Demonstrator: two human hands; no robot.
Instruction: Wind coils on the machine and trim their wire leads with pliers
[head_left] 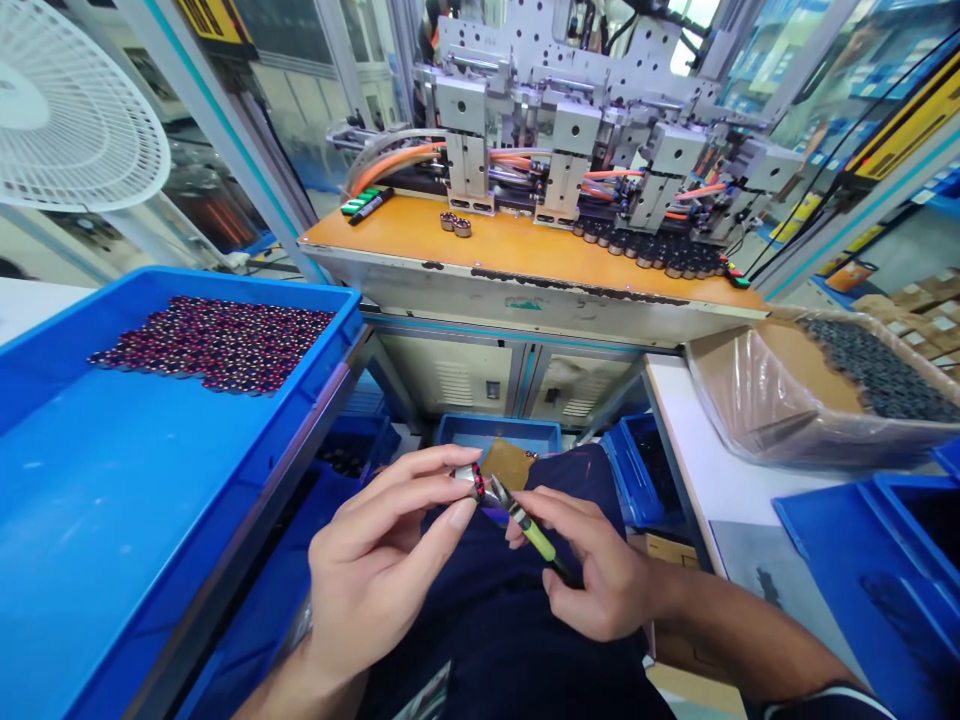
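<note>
Between the thumb and fingertips of my left hand (394, 555) is a small round metal part (466, 480) with a dark, red-dotted end that faces right. My right hand (592, 565) is wrapped round a pair of pliers (534, 535) with green and black handles. The pliers' jaw tips point up and left, just beside the dotted end of the part. Whether the tips touch it I cannot tell. Both hands are above my lap, in the lower middle of the view.
A blue tray (67, 500) on the left holds many similar dotted parts (225, 340). Ahead, a machine (570, 130) stands on an orange bench (390, 235) with a row of dark round parts (652, 252). A plastic-lined box (780, 400) sits at right. A white fan (75, 110) is at upper left.
</note>
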